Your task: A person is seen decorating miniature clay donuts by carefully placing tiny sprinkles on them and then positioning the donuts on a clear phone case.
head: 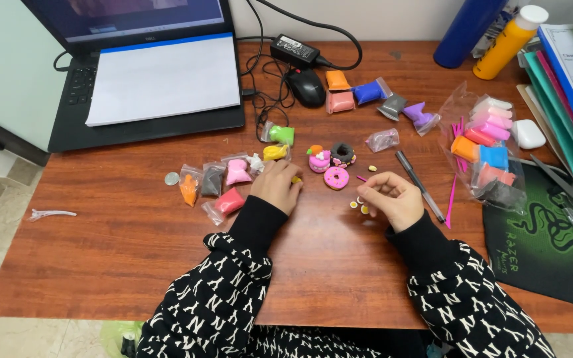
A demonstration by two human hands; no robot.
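Observation:
My left hand (277, 185) rests on the wooden table (134, 245) with its fingers curled over a small yellow clay piece (296, 179). Pinched at the fingertips of my right hand (394, 197) is something tiny, too small to make out, just above several small yellow and white clay bits (359, 206). Between my hands lie a pink clay donut (335, 178), a pink clay cake (319, 160) and a dark clay donut (343, 154). Bags of coloured clay (229, 179) sit left of my left hand.
A laptop (147, 79) with a white sheet on it stands at the back left. A mouse (307, 87), charger and more clay bags lie behind. A black pen (419, 184), pink tools and a pack of clay (484, 149) are right. Books and a dark mat (545, 245) fill the right edge.

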